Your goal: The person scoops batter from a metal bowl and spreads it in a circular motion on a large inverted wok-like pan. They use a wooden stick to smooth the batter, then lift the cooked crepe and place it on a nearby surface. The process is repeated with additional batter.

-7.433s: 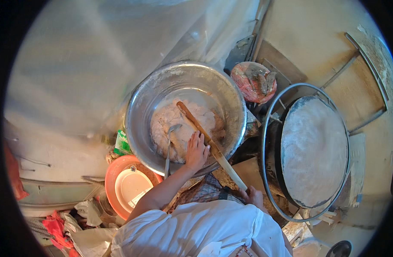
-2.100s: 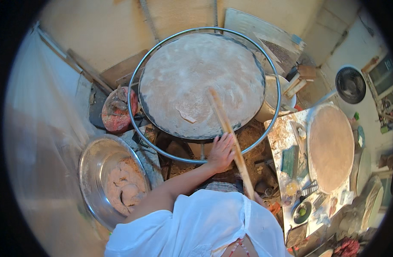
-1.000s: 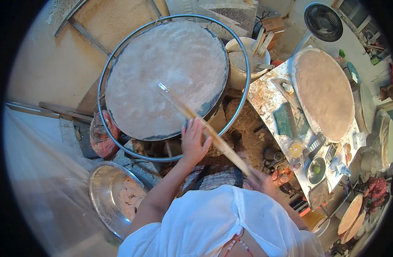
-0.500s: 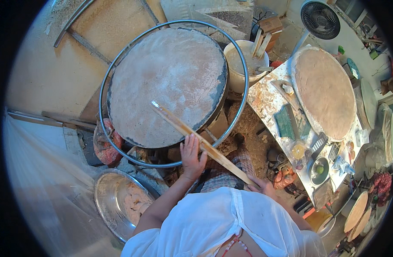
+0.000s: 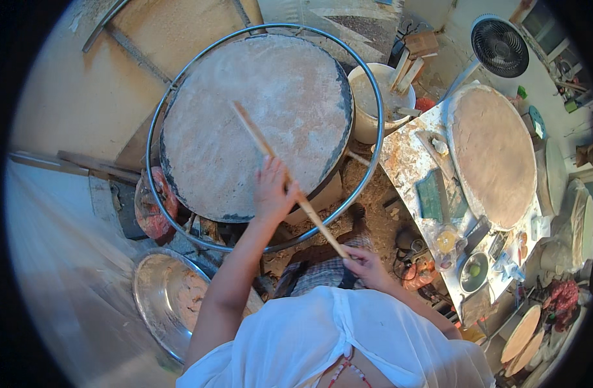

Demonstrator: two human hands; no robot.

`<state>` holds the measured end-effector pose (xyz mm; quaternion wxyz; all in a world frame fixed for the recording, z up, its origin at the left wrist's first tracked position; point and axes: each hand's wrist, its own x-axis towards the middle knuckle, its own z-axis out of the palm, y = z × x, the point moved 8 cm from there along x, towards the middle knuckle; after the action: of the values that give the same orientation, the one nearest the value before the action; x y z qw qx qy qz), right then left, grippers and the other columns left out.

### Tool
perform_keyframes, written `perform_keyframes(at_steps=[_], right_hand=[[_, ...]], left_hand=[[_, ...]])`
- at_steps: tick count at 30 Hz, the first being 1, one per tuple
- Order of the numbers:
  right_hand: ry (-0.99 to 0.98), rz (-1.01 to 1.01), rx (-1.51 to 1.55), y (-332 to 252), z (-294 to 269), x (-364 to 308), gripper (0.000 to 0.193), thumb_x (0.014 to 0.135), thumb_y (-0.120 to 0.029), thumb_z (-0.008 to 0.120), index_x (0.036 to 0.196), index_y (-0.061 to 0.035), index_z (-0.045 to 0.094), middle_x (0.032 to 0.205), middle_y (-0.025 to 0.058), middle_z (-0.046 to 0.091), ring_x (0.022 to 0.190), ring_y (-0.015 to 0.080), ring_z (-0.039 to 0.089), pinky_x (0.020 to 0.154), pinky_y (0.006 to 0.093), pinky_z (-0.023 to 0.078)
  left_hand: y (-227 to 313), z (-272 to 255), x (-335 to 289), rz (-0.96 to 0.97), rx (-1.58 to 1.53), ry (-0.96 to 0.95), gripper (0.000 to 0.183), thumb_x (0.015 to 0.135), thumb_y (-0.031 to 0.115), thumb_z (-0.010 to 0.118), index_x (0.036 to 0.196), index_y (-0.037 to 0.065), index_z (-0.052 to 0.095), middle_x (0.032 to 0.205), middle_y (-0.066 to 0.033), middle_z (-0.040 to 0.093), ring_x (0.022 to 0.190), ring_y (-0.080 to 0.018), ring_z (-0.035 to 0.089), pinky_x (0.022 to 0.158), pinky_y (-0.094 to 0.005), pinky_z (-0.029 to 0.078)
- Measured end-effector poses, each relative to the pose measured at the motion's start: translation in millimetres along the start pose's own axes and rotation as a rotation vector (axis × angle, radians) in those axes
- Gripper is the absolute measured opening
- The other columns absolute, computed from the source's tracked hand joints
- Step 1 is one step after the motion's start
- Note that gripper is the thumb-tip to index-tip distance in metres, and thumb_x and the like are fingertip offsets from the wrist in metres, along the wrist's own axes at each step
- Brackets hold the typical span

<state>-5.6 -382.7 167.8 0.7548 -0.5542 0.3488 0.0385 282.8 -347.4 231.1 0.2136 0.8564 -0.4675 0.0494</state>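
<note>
A long, narrow wooden slat (image 5: 321,225) slants across the near part of a big round slab (image 5: 244,77) with a rough, greyish-brown surface and a dark rim. My left hand (image 5: 272,193) grips the slat around its middle, fingers on one side and thumb on the other, over the slab's near edge. Close to my body, my right hand (image 5: 366,266) is closed around the slat's lower end. The slat's far tip lies over the middle of the slab; whether it touches the surface, I cannot tell. A metal hoop (image 5: 147,149) encircles the slab.
Left of me sits a metal basin (image 5: 147,294) holding pinkish-brown material. A white bucket (image 5: 366,90) stands beyond the hoop. On the right, a cluttered white table (image 5: 400,152) bears another round slab (image 5: 494,155), with a fan (image 5: 500,46) behind. A clear plastic sheet (image 5: 63,258) hangs at left.
The slat has been pushed forward and further over the slab, turning steeper and onto its narrow edge. Both hands have moved forward and slightly left with it.
</note>
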Motion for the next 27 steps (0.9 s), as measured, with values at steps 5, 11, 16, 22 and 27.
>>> perform_keyframes(at_steps=[5, 11, 16, 22, 27], right_hand=[[-0.108, -0.276, -0.279, -19, 30, 3, 0.042, 0.09, -0.018, 0.066, 0.13, -0.0067, 0.057, 0.098, 0.011, 0.069, 0.081, 0.0136, 0.063, 0.075, 0.0266, 0.051], [0.068, -0.262, -0.34, 12, -24, -20, 0.043, 0.089, -0.014, 0.066, 0.13, -0.003, 0.055, 0.111, 0.0132, 0.067, 0.087, 0.017, 0.065, 0.081, 0.0296, 0.051], [0.395, -0.156, 0.118, 27, -78, -31, 0.042, 0.092, -0.006, 0.06, 0.132, 0.0046, 0.049, 0.101, 0.0073, 0.066, 0.081, 0.0082, 0.06, 0.073, 0.0221, 0.049], [0.3, -0.155, 0.225, -25, -62, 28, 0.042, 0.093, -0.004, 0.058, 0.133, 0.0043, 0.049, 0.103, 0.005, 0.064, 0.084, 0.0063, 0.058, 0.073, 0.0193, 0.047], [0.06, -0.137, -0.08, -108, -18, 112, 0.04, 0.092, -0.008, 0.061, 0.129, 0.0029, 0.054, 0.102, 0.0021, 0.061, 0.08, 0.0045, 0.054, 0.071, 0.0184, 0.045]], left_hand=[[-58, -41, -86, -0.158, 0.024, 0.091, 0.053, 0.084, 0.022, 0.062, 0.131, 0.001, 0.048, 0.139, -0.0161, 0.046, 0.136, -0.0379, 0.032, 0.111, -0.0528, 0.023], [6, -13, -56, -0.077, -0.241, 0.076, 0.061, 0.083, 0.026, 0.063, 0.134, -0.003, 0.046, 0.141, -0.0241, 0.041, 0.136, -0.0421, 0.031, 0.112, -0.0526, 0.019], [103, 67, 64, 0.205, -0.23, -0.144, 0.055, 0.093, 0.038, 0.05, 0.134, 0.001, 0.048, 0.148, -0.0137, 0.036, 0.142, -0.0292, 0.024, 0.116, -0.0486, 0.013], [76, 73, 131, 0.069, -0.132, -0.26, 0.054, 0.095, 0.04, 0.045, 0.135, 0.002, 0.048, 0.148, -0.0107, 0.037, 0.143, -0.0257, 0.022, 0.116, -0.0493, 0.013], [-52, 23, 139, -0.183, 0.018, -0.16, 0.05, 0.095, 0.038, 0.045, 0.131, 0.003, 0.05, 0.147, -0.0113, 0.039, 0.142, -0.0279, 0.024, 0.115, -0.0521, 0.015]])
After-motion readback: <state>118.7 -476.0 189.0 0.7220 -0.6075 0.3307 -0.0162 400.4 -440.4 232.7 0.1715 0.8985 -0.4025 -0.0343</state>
